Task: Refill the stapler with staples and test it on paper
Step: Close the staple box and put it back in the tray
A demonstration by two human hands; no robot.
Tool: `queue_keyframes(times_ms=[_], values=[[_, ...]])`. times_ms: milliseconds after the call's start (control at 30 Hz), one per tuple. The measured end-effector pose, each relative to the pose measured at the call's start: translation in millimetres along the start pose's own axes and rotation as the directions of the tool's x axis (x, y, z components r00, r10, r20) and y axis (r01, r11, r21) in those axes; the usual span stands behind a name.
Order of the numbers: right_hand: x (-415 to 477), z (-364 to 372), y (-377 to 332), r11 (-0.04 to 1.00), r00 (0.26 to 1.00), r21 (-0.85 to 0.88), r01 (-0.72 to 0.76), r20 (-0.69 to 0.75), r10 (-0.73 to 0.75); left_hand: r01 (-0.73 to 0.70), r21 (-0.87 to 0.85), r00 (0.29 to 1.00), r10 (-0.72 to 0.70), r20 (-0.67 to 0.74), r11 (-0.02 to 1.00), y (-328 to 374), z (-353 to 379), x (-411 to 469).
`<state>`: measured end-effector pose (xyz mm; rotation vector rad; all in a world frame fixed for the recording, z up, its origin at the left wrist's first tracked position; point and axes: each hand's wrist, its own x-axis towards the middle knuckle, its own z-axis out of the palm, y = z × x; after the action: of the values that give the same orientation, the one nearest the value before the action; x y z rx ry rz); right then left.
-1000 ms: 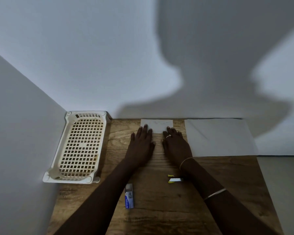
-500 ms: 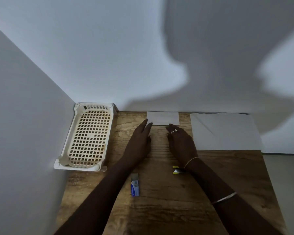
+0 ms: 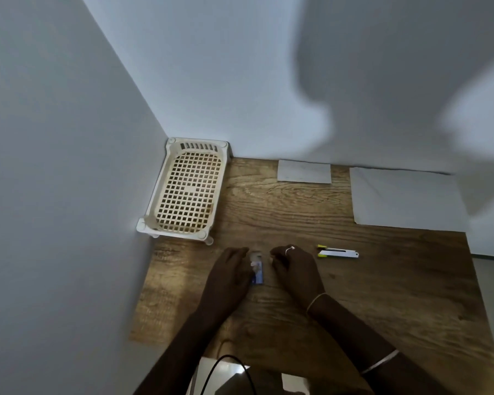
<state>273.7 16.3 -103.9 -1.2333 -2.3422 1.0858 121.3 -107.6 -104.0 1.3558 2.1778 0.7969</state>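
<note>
The left hand [image 3: 231, 270] grips the staple box [image 3: 257, 271]; the right hand [image 3: 295, 267], fingers curled and empty, sits just beside it.

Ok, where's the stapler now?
Head view: the stapler lies untouched on the wooden table, just right of the right hand, nearer than the large paper sheet.

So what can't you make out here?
Head view only.
Small box: left hand covers its left side; print too small to read.
Right hand: curled fingers hide whether it holds anything.
Stapler: too small to tell whether it's loaded.
Dark object, bottom edge: cut off.
</note>
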Motion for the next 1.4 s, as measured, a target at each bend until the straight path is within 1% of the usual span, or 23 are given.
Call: queue_keyframes(times_ms=[133, 367, 667, 867, 1133, 1233, 1333, 1400], values=[[-5.6, 11.6, -3.3, 1.000, 1.000, 0.003, -0.020, 0.011, 0.020, 0.083, -0.015, 0.993, -0.081, 0.089, 0.996, -8.4, 7.1, -10.6], [-2.5, 20.6, -12.6, 0.999, 0.999, 0.033, -0.037, 0.021, 0.036, 0.070, -0.016, 0.991, -0.067, 0.114, 0.997, -10.1, 9.0, -5.4], [2.8, 17.5, -13.9, 1.000, 0.997, -0.009, -0.021, 0.069, 0.022, 0.064, -0.016, 0.992, -0.062, 0.113, 0.998, -9.4, 7.3, -4.4], [6.3, 10.9, -16.4, 0.997, 0.991, -0.063, 0.055, 0.122, -0.047, 0.068, -0.008, 0.991, -0.066, 0.117, 0.998, -7.9, 7.2, -3.2], [8.1, 6.5, -18.0, 0.971, 0.973, -0.188, 0.145, 0.207, -0.105, 0.046, -0.003, 0.992, -0.045, 0.117, 0.999, -9.7, 7.6, -5.3], [9.3, 6.4, -18.4, 0.975, 0.976, -0.185, 0.121, 0.200, -0.084, 0.039, -0.003, 0.993, -0.038, 0.115, 0.999, -10.7, 7.9, -5.8], [13.0, 6.7, -20.3, 0.992, 0.989, -0.116, 0.049, 0.148, -0.031, 0.034, -0.003, 0.994, -0.033, 0.108, 0.999, -11.6, 7.7, -5.5], [18.8, 8.1, -21.9, 0.995, 0.988, -0.092, 0.026, 0.156, -0.012, 0.035, -0.007, 0.994, -0.034, 0.107, 0.999, -12.0, 8.3, -5.2]])
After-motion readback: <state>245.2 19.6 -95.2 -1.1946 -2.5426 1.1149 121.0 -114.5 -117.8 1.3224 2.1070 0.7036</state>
